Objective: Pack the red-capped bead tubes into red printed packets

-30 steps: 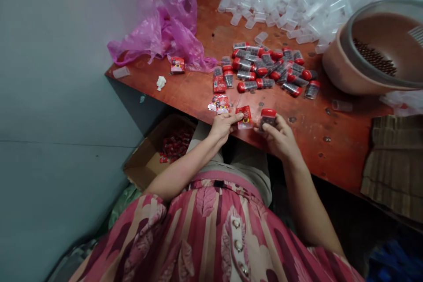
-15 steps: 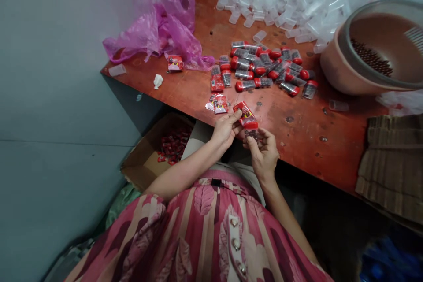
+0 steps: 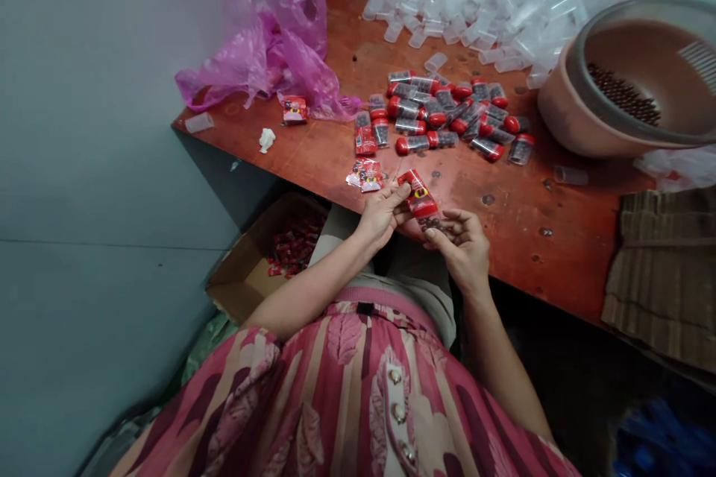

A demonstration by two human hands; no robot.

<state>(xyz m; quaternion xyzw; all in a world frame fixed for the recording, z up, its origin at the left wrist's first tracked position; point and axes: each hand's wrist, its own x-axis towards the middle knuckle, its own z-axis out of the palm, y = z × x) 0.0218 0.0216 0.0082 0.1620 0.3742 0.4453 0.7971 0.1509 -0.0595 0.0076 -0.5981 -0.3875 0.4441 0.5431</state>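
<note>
My left hand (image 3: 385, 216) pinches a red printed wrapper (image 3: 419, 195) at the table's front edge. The wrapper covers the upper part of a clear tube of dark balls (image 3: 429, 223), whose lower end shows. My right hand (image 3: 465, 246) has its thumb and a finger on that lower end, with the other fingers loosely curled. Just left of the hands lie small red and pink packets (image 3: 369, 176). Behind them is a red-wrapped tube (image 3: 365, 140), beside a spread of filled tubes with red caps (image 3: 411, 127).
Clear cups (image 3: 492, 15) are heaped at the back. A bowl (image 3: 570, 104) of brown balls stands right, above stacked brown cardboard (image 3: 660, 261). A pink plastic bag (image 3: 274, 52) lies left. Below the table edge, an open carton (image 3: 238, 279) holds red packets.
My right hand has moved a little to the right, its fingers more spread. The wrapper now lies further over the tube, hiding the red cap.
</note>
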